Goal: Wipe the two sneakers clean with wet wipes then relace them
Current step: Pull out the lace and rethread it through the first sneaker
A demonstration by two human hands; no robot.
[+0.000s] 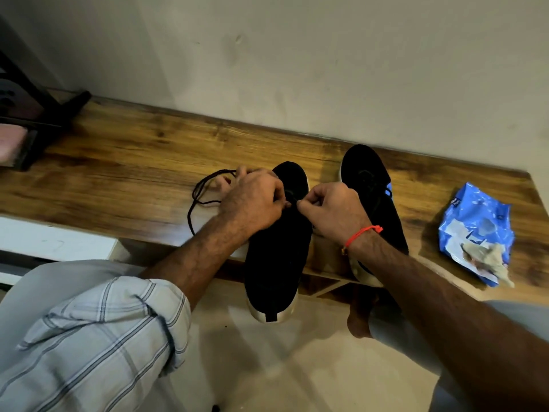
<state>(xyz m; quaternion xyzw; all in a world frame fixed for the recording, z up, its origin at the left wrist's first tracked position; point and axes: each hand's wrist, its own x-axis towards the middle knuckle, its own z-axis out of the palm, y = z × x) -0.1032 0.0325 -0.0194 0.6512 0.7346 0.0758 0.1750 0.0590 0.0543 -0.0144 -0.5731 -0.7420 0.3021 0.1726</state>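
Two black sneakers with white soles lie on a wooden shelf [118, 162], toes toward the wall. The left sneaker [276, 251] overhangs the front edge with its heel toward me. My left hand [252, 200] and my right hand [329, 212] meet over its eyelets, each pinching the black lace [202, 188], whose loose loop trails to the left on the wood. The right sneaker [374, 188] lies beside it, partly hidden by my right wrist, which wears a red thread.
A blue wet-wipe pack [478, 227] lies at the shelf's right end with a crumpled used wipe [487, 257] on it. A dark rack [32, 114] stands at the far left. The wall runs close behind the shelf. My bare foot [359, 316] is on the floor below.
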